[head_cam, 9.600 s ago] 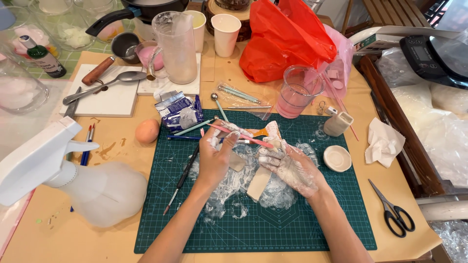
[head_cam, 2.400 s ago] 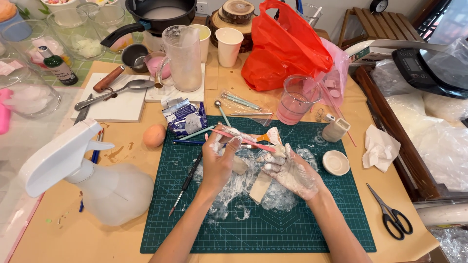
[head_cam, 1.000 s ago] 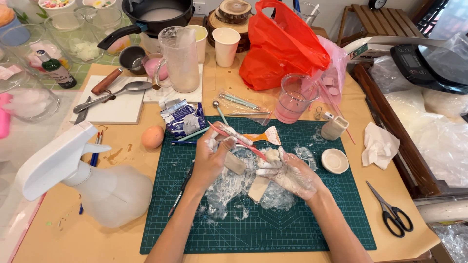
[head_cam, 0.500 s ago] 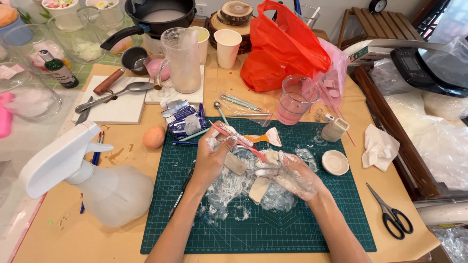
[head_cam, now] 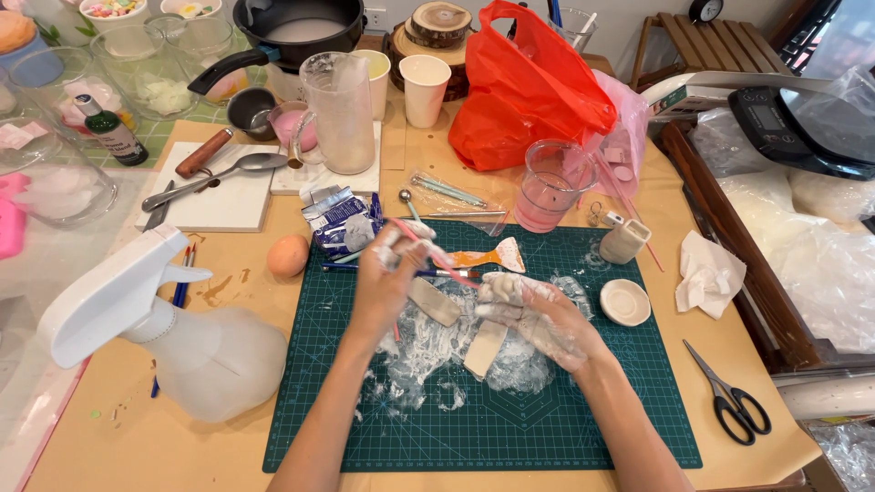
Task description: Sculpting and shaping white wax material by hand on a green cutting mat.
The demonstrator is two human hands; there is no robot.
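Observation:
My left hand [head_cam: 387,282], smeared with white paste, grips a thin pink stick [head_cam: 437,260] that slants down to the right toward my right hand. My right hand [head_cam: 533,314], coated in white, is closed around a pale lump covered in paste. Both hands hover over the middle of the green cutting mat [head_cam: 592,410]. Under them lie a crumpled clear plastic sheet [head_cam: 428,351] with white smears and two beige flat pieces [head_cam: 483,346]. An orange-handled scraper [head_cam: 488,260] lies just behind the hands.
A big white spray bottle [head_cam: 173,337] stands at the left, an egg [head_cam: 288,255] beside the mat. Scissors [head_cam: 734,401], a small white dish [head_cam: 625,301], a small beige cup [head_cam: 624,241], a pink-liquid glass [head_cam: 550,187], an orange bag [head_cam: 529,91] and a jug [head_cam: 339,114] ring the mat.
Both hands stay over the mat centre, shifting only slightly as the left hand works the pink stick against the lump. The view has drifted a little.

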